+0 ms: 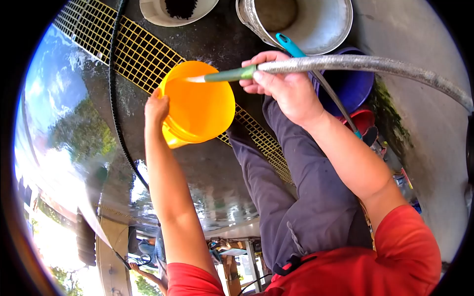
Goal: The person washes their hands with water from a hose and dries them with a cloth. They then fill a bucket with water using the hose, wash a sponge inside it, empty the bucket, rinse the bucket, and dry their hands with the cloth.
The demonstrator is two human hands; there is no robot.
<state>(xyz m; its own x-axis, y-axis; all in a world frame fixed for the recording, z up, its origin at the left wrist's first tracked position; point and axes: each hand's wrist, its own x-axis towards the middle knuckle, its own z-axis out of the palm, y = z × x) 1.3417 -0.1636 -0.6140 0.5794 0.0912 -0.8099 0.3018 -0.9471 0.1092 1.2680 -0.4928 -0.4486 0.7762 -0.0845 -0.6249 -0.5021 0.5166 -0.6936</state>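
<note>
My left hand grips the rim of a yellow bucket, which is tilted with its mouth toward me. Closed around a grey hose is my right hand. The hose ends in a green nozzle, pointed left across the bucket's mouth. A short pale stream of water leaves the nozzle tip toward the bucket's inner wall. The bucket's underside and the floor behind it are hidden.
A yellow floor grate crosses the wet floor, with a black hose over it. Around stand a white bucket, a metal pot, a blue bucket and a teal-handled tool. Another person's hand holds a spraying wand.
</note>
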